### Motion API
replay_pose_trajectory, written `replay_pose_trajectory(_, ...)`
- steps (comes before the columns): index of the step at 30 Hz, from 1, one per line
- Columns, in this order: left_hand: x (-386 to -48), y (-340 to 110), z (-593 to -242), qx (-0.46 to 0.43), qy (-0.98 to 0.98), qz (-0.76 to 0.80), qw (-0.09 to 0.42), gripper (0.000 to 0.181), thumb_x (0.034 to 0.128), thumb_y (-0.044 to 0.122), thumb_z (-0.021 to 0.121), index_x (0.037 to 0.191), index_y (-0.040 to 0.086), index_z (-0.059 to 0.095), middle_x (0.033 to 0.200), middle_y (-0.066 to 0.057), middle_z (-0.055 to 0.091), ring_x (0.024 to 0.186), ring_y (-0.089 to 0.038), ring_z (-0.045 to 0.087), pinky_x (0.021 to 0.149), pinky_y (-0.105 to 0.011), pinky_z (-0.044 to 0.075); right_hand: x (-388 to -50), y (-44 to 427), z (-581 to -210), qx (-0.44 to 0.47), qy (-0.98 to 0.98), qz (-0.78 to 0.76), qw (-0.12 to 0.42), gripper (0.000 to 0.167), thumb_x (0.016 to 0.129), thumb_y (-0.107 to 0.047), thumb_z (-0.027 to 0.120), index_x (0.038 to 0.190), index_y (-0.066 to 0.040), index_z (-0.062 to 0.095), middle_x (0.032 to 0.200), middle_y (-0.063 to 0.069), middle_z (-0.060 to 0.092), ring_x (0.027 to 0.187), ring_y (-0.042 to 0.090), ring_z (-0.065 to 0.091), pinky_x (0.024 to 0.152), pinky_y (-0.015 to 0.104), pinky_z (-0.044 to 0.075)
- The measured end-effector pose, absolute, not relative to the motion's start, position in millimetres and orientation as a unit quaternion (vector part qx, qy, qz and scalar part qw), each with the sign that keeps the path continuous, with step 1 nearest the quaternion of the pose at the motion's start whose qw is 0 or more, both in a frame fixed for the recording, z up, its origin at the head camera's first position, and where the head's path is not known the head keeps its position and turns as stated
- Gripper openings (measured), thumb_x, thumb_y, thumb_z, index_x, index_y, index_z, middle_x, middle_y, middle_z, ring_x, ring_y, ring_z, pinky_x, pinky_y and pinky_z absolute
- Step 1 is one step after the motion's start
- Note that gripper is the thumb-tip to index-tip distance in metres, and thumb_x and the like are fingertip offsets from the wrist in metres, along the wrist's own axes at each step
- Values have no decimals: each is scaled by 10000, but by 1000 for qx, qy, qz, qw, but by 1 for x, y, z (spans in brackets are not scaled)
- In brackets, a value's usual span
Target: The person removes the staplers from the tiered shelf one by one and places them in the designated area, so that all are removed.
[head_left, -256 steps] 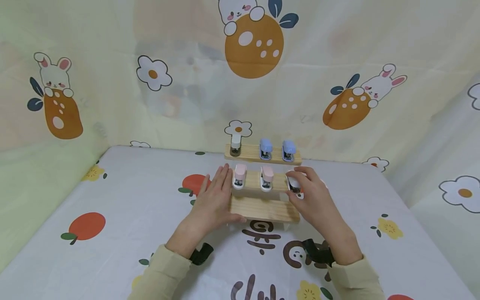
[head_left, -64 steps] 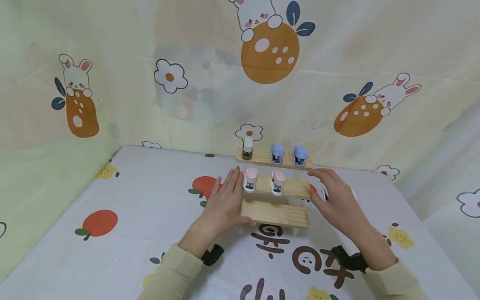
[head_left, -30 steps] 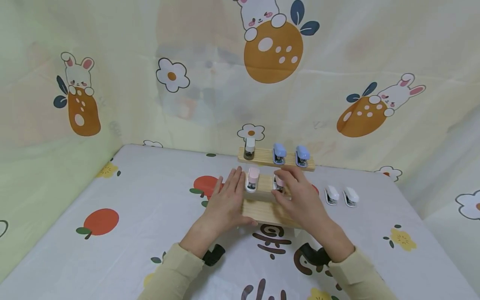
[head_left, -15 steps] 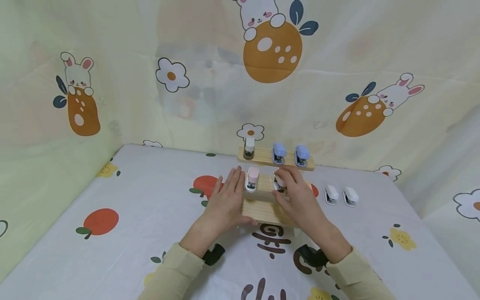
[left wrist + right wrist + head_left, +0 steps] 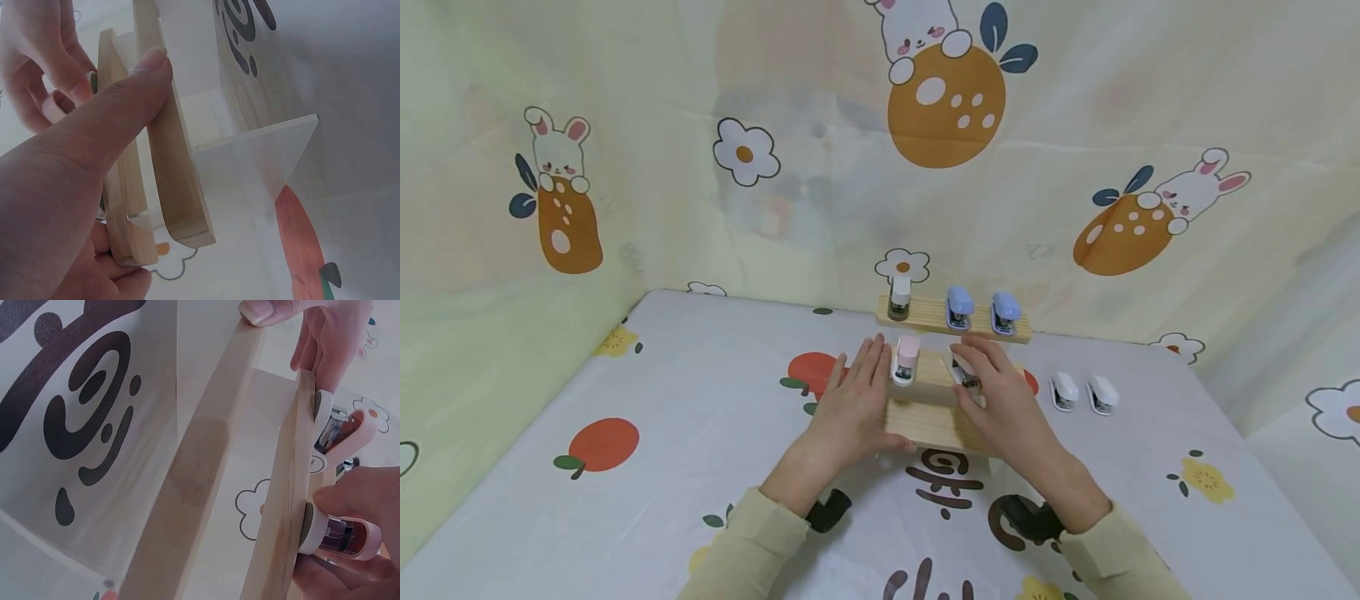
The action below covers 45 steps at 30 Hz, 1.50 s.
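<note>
A three-tier wooden shelf stand is at the table's middle. My left hand steadies its left side, straight fingers against the middle board's end and thumb on the front board. My right hand pinches a small pink-and-white stapler on the middle board, tilted in the head view and partly covered by the fingers. Another pink stapler stands at that board's left end. Two white staplers stand on the table, right of the stand.
On the back board stand a white-and-grey stapler and two blue staplers. A printed cloth covers the table, and a curtain hangs behind it. Clear supports hold up the boards.
The white stapler from the middle board's right end now stands on the table. My right hand has moved back to the right pink stapler and just tilted it. The left hand stays on the stand.
</note>
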<state>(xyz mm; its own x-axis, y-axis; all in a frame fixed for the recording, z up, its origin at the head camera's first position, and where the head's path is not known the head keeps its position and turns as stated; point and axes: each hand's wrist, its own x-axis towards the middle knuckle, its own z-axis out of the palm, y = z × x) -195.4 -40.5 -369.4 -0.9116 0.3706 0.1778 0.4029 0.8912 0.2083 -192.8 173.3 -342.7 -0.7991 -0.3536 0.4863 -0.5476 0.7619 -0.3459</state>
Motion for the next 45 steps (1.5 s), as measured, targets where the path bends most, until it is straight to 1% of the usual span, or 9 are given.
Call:
replay_pose_trajectory(7, -194, -41, -369, -197, -970, -125, 64, 1345, 607, 638, 855, 1565, -19, 177, 1665, -150, 138, 1548, -283, 148, 1250, -517, 157, -193, 178, -342, 268, -901, 244, 236, 501, 831, 58, 714, 1310, 7, 576, 1362, 164, 543, 1189, 320, 591, 799, 414, 589)
replay_pose_trajectory(10, -194, -42, -369, -197, -970, -126, 67, 1345, 602, 637, 859, 1563, -20, 187, 1662, -151, 151, 1546, -285, 158, 1249, -519, 163, -192, 180, -342, 272, -899, 243, 241, 500, 827, 70, 713, 1305, 14, 578, 1360, 163, 544, 1193, 322, 590, 783, 406, 590)
replay_pose_trajectory(15, -195, -41, -369, -197, -969, -131, 66, 1345, 596, 627, 869, 1561, -22, 193, 1659, -154, 164, 1543, -291, 169, 1246, -528, 166, -191, 185, -341, 273, -900, 241, 241, 496, 820, 82, 711, 1296, 20, 585, 1357, 158, 548, 1194, 336, 592, 805, 423, 592)
replay_pose_trajectory(22, -194, -41, -369, -197, -968, -138, 66, 1350, 594, 619, 875, 1561, -24, 188, 1660, -154, 159, 1545, -288, 162, 1248, -528, 157, -187, 197, -340, 281, -894, 237, 254, 502, 801, 92, 718, 1283, 30, 590, 1352, 188, 554, 1240, 367, 566, 914, 496, 551)
replay_pose_trajectory(30, -194, -41, -367, -197, -969, -138, 63, 1347, 599, 622, 871, 1562, -24, 184, 1661, -154, 157, 1546, -288, 157, 1251, -523, 150, -182, 211, -341, 269, -898, 230, 261, 502, 797, 70, 717, 1282, 36, 589, 1349, 191, 551, 1202, 368, 585, 859, 479, 565)
replay_pose_trajectory(34, -193, -41, -367, -195, -969, -137, 62, 1345, 600, 622, 870, 1563, -21, 185, 1662, -151, 154, 1547, -285, 155, 1252, -518, 147, -182, 219, -344, 260, -898, 225, 276, 500, 780, 83, 717, 1264, 32, 604, 1333, 175, 569, 1165, 338, 607, 808, 402, 559)
replay_pose_trajectory(40, -194, -40, -367, -197, -969, -136, 62, 1340, 605, 623, 867, 1563, -21, 186, 1662, -152, 151, 1546, -288, 157, 1251, -522, 149, -180, 230, -346, 242, -900, 225, 283, 513, 760, 100, 719, 1255, 18, 612, 1321, 180, 579, 1160, 336, 604, 824, 275, 501)
replay_pose_trajectory(42, -194, -40, -367, -196, -969, -136, 61, 1343, 603, 623, 867, 1563, -21, 184, 1663, -151, 150, 1547, -287, 155, 1251, -523, 149, -180, 234, -345, 240, -900, 224, 286, 520, 754, 106, 721, 1254, 14, 615, 1318, 177, 582, 1150, 336, 608, 815, 220, 487)
replay_pose_trajectory(45, -194, -39, -366, -196, -969, -137, 61, 1347, 601, 620, 871, 1563, -21, 181, 1663, -150, 149, 1548, -285, 153, 1250, -523, 149, -178, 239, -344, 234, -902, 220, 289, 535, 742, 119, 725, 1255, 12, 617, 1311, 178, 585, 1135, 339, 612, 821, 73, 423)
